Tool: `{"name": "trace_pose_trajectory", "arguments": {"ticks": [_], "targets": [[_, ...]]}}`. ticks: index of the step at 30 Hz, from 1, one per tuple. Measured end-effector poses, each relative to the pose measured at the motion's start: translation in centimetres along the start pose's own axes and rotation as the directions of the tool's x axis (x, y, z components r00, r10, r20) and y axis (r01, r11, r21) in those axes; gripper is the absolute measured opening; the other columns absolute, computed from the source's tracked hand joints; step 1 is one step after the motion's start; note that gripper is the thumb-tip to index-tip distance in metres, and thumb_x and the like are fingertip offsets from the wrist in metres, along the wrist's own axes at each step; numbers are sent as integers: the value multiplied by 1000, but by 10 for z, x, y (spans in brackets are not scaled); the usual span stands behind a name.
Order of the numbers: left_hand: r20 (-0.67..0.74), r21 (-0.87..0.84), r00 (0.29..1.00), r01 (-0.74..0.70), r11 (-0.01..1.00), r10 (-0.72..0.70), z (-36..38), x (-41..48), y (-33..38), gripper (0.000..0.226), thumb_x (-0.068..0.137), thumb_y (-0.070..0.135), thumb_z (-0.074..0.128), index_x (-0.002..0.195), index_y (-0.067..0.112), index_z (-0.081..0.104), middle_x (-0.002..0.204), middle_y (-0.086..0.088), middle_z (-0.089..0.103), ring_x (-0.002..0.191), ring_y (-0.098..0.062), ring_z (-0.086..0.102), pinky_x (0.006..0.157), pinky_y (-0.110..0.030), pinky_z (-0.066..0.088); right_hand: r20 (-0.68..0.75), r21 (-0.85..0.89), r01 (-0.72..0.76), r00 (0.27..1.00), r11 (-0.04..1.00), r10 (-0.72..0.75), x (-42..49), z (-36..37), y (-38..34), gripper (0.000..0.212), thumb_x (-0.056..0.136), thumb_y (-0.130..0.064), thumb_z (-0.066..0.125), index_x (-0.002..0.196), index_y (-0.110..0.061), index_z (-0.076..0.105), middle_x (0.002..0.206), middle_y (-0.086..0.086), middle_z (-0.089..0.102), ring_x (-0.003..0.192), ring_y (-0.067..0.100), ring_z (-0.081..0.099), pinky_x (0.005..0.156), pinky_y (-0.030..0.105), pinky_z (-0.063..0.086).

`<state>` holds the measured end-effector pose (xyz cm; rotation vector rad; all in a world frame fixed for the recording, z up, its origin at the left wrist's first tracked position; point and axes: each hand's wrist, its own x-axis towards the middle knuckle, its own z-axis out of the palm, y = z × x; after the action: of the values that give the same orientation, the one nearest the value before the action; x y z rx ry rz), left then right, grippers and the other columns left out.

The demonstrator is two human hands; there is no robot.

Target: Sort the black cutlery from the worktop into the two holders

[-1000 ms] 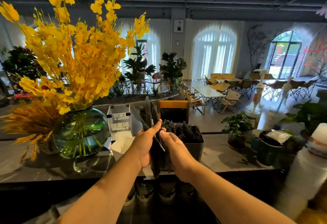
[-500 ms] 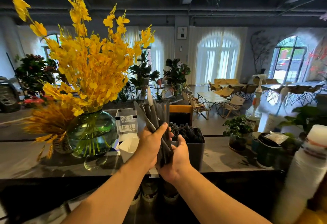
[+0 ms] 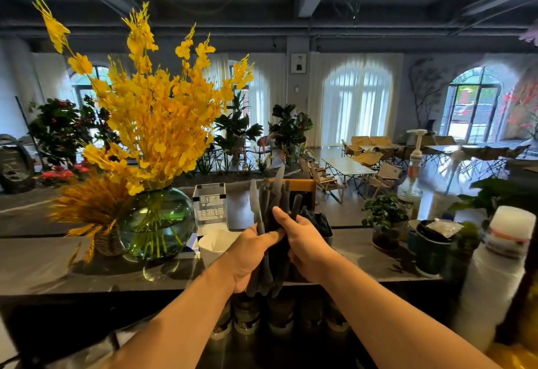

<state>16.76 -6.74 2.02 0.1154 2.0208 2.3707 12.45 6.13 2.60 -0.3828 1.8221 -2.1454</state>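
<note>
We hold the black cutlery bundle (image 3: 273,198) upright, blade tips up, long axis vertical; left hand (image 3: 249,255) and right hand (image 3: 308,249) fingers grip it.

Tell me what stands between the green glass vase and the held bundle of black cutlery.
A clear sign stand and, in front of it, a white cup, both seen in the head view.

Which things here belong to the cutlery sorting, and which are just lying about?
Job: black cutlery, gripped by left hand and right hand; holder behind them, with cutlery in it.
Lying about: vase of yellow flowers, sign stand, paper cup, potted plant, pump bottle.
</note>
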Motion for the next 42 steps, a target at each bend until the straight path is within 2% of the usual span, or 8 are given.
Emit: {"name": "trace_pose_trajectory", "arguments": {"ticks": [3, 6, 15, 18, 22, 31, 36, 42], "targets": [[45, -109, 998, 59, 992, -54, -6, -3, 6, 27, 105, 16, 57, 127, 8, 71, 116, -23, 75, 107, -36, 74, 89, -45, 60, -44, 55, -8, 999, 998, 11, -5, -5, -10, 37, 106, -40, 60, 120, -8, 71, 101, 11, 81, 86, 23, 79, 79, 35, 63], [28, -204, 995, 102, 974, -99, -12, -1, 5, 31, 104, 17, 59, 129, 2, 70, 123, -29, 70, 116, -43, 69, 99, -53, 56, -111, 170, -32, 992, 985, 51, 0, -9, -11, 42, 107, -43, 55, 129, -9, 69, 114, 12, 79, 103, 28, 78, 99, 48, 58], [4, -163, 992, 124, 979, -125, -16, 2, 4, 29, 102, 15, 61, 128, 4, 71, 123, -30, 70, 115, -45, 69, 105, -63, 51, -169, 319, -12, 983, 948, 69, -4, -3, -15, 29, 111, -22, 48, 109, -1, 69, 102, 15, 79, 84, 26, 76, 80, 42, 59], [-10, -165, 992, 123, 979, -126, -19, 2, 8, 27, 104, 10, 58, 127, 6, 71, 121, -26, 72, 110, -40, 72, 96, -56, 57, -195, 479, 44, 979, 877, 57, 1, -4, -18, 24, 113, -20, 42, 106, -4, 59, 103, 21, 78, 75, 32, 72, 78, 50, 60], [26, -202, 982, 189, 961, -187, -24, -6, 13, 26, 105, 7, 54, 127, 3, 66, 103, -17, 75, 95, -30, 76, 73, -44, 63, -325, 466, 88, 942, 880, 78, 13, -23, -17, 21, 112, -23, 45, 95, -15, 54, 60, -1, 52, 48, 16, 46, 55, 31, 46], [183, -106, 968, 193, 975, -172, -26, -12, 18, 24, 103, 11, 59, 119, 0, 73, 114, -19, 74, 98, -29, 74, 78, -44, 61, 113, 13, 1, 994, 1000, -3, -19, -2, -12, 29, 88, -37, 84, 93, -13, 68, 60, 4, 48, 48, 18, 45, 50, 28, 35], [217, -97, 965, 171, 980, -147, -29, -14, 20, 34, 106, 13, 54, 137, 4, 64, 132, -27, 67, 123, -43, 66, 95, -52, 54, 80, 80, -24, 997, 996, 17, -26, 1, -22, 26, 99, -24, 72, 115, -5, 66, 70, 5, 70, 57, 19, 68, 50, 31, 53], [163, -190, 973, 192, 963, -162, -29, -9, 20, 29, 105, 7, 54, 128, -1, 69, 124, -27, 71, 111, -38, 73, 93, -50, 60, 94, 228, -102, 992, 968, 82, -20, -4, -14, 45, 105, -32, 61, 127, 7, 64, 74, 11, 69, 54, 21, 65, 61, 38, 57]]}}
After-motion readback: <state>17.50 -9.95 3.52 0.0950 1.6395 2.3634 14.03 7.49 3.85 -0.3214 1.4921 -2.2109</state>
